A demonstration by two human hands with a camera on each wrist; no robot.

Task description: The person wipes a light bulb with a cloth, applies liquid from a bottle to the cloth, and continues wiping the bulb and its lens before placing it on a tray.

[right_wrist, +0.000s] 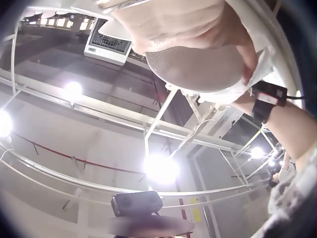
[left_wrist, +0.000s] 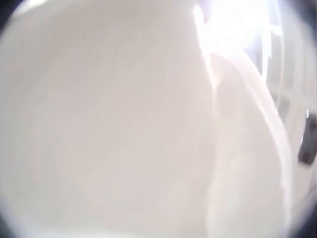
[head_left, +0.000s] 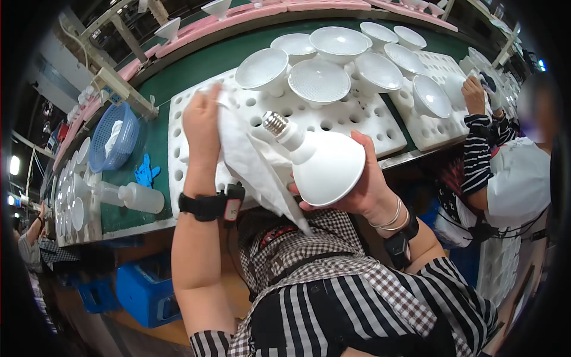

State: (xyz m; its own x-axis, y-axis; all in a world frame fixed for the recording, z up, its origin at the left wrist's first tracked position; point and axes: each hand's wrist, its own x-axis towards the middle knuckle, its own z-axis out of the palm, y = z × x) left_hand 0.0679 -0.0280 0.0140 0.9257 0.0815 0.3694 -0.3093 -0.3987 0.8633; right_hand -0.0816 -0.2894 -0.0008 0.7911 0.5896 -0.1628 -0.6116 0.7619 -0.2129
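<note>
In the head view, a white reflector bulb [head_left: 329, 168] with a silver screw base tilts up and left. My right hand [head_left: 370, 189] holds it by its wide end, thumb along the rim. My left hand [head_left: 201, 119], to the left of the bulb, grips a white cloth [head_left: 247, 154] that hangs down beside it. The cloth [left_wrist: 114, 124] fills most of the left wrist view, where the hand itself is not visible. From the right wrist, my right hand [right_wrist: 183, 25] is seen around the bulb's textured face [right_wrist: 198, 69].
White foam boards [head_left: 238, 98] with holes carry several bulbs [head_left: 319, 81] behind my hands. A blue basket [head_left: 112, 141], a blue glove [head_left: 146, 171] and a white bottle [head_left: 141, 197] lie on the left. Another person [head_left: 517, 178] works at the right.
</note>
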